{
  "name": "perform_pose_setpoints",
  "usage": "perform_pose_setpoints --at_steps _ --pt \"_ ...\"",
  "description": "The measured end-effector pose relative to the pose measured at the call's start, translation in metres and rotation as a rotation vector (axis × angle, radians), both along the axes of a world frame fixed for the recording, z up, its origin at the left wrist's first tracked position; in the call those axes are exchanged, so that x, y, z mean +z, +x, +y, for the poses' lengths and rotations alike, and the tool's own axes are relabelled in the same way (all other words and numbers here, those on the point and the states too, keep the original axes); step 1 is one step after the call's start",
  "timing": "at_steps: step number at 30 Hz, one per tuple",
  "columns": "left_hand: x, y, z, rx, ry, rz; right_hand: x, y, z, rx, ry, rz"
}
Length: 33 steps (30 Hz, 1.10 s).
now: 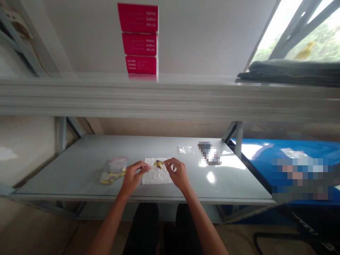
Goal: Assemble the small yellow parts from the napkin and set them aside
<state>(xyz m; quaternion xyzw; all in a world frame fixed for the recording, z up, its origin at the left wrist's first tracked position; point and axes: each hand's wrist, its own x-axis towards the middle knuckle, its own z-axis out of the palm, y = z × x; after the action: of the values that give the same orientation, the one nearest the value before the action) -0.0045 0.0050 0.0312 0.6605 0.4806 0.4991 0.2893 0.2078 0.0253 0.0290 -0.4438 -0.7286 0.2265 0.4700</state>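
A small bunch of yellow and dark pieces lies on a white sheet, which looks like paper or cloth, on the grey table. My left hand is at the sheet's left edge, thumb and fingertips pinched together. From the right, my right hand reaches over the sheet in a pinch, its fingertips beside the pieces. Anything between either set of fingertips is too small to name. Left of my left hand sits a clear zip bag holding more small yellow pieces.
Behind my right hand lies a small clear packet; a blurred-out item is to its right. A shelf spans above the table with stacked red boxes and folded dark cloth. A blue table stands right.
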Motion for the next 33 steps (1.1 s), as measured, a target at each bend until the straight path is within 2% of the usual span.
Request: perform_pose_setpoints --at_steps 4,8,12,20,30,33 --pt "-0.021 -0.011 -0.001 -0.035 -0.091 -0.035 -0.029 -0.015 0.019 -0.141 -0.003 -0.209" --pt "-0.038 -0.010 -0.004 0.057 -0.174 -0.157 -0.043 -0.026 0.014 -0.151 0.067 -0.397" --pt "-0.045 -0.010 -0.003 0.120 -0.204 -0.185 -0.044 -0.029 0.011 -0.147 0.106 -0.486" --pt "-0.046 -0.013 0.001 0.024 -0.105 0.032 -0.040 -0.032 0.010 -0.032 0.143 -0.585" --pt "-0.048 -0.013 0.002 0.056 -0.107 0.056 -0.041 -0.032 0.008 0.115 0.216 -0.580" --pt "-0.048 -0.013 0.003 0.052 -0.121 0.075 -0.042 -0.031 0.009 0.110 0.198 -0.445"
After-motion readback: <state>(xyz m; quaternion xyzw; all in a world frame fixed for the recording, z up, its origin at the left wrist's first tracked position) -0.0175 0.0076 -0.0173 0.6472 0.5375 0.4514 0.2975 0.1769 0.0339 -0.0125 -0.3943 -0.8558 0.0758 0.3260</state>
